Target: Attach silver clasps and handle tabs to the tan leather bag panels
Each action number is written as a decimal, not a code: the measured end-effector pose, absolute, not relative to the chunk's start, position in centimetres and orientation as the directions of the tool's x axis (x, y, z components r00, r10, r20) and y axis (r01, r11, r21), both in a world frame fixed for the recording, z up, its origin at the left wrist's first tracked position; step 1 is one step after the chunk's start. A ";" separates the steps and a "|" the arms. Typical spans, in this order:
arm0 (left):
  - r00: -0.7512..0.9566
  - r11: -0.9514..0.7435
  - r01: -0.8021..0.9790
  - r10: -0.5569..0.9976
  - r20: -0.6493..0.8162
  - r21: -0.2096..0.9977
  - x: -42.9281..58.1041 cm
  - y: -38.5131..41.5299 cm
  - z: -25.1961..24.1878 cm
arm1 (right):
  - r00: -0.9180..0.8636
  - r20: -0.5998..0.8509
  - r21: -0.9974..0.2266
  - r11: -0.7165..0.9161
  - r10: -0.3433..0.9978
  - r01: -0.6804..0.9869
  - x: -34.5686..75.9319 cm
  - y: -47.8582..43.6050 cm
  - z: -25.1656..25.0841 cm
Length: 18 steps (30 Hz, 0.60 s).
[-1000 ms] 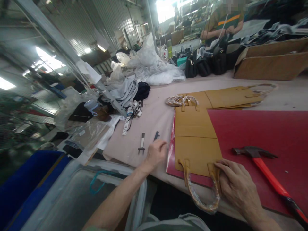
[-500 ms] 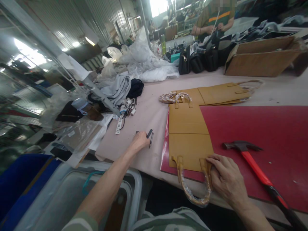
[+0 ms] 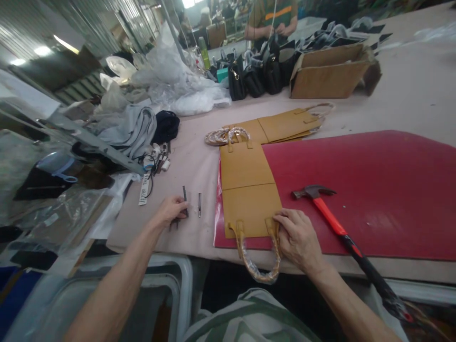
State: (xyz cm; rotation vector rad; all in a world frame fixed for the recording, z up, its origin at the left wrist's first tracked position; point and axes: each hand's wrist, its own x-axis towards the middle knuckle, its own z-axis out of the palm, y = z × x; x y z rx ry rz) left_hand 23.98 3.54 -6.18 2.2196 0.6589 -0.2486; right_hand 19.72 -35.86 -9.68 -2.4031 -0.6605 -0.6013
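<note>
At the lower centre of the frame, our right hand [image 3: 300, 241] is clamped on the right base of the plastic-wrapped handle [image 3: 265, 277] of the tan panel [image 3: 250, 205], which lies on the left end of the red board [image 3: 359, 175]. Left of centre, our left hand's [image 3: 173, 210] fingertips meet a slim dark tool [image 3: 184, 193]; we cannot tell whether they grip it. A thin rod [image 3: 200, 205] lies just beside, and a hammer [image 3: 328, 213] right of centre.
</note>
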 end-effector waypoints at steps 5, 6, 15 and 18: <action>0.883 -0.073 0.371 0.337 -0.328 0.926 21.5 0.4 -6.1 | 0.787 0.523 -0.402 -0.720 0.326 0.566 19.8 -35.9 -9.9; 0.894 0.052 0.306 0.327 -0.306 0.951 21.1 -0.7 -6.1 | 0.788 0.521 -0.401 -0.721 0.329 0.566 19.8 -35.9 -9.9; 0.969 0.268 0.104 0.192 -0.158 0.958 19.3 -11.0 -7.8 | 0.800 0.504 -0.410 -0.725 0.325 0.553 19.8 -35.8 -9.8; 0.977 0.170 0.029 0.202 -0.063 0.985 19.0 -12.4 -8.4 | 0.803 0.498 -0.408 -0.729 0.327 0.549 19.8 -35.9 -9.9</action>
